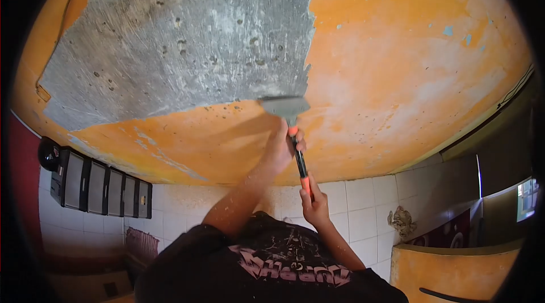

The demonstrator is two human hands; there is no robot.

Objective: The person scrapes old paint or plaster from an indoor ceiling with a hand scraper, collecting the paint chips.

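Note:
A long-handled scraper (285, 107) has its wide grey blade against the wall, at the lower edge of a bare grey patch (210, 36). Its handle is black with orange-red ends. My left hand (281, 147) is wrapped round the handle just below the blade. Lower down, my right hand (315, 205) grips the orange-red butt end. Orange paint (397, 76) covers the wall to the right of the patch and beneath it. The paint's edge is ragged, and small pits dot the grey surface.
A black drawer unit (96, 184) with grey fronts stands at the left, a round black object (50, 153) at its end. White tiles (363, 198) cover the floor. A crumpled cloth (401, 221) lies at the right, near a low orange wall (454, 272). A cable (57, 47) runs along the wall's left side.

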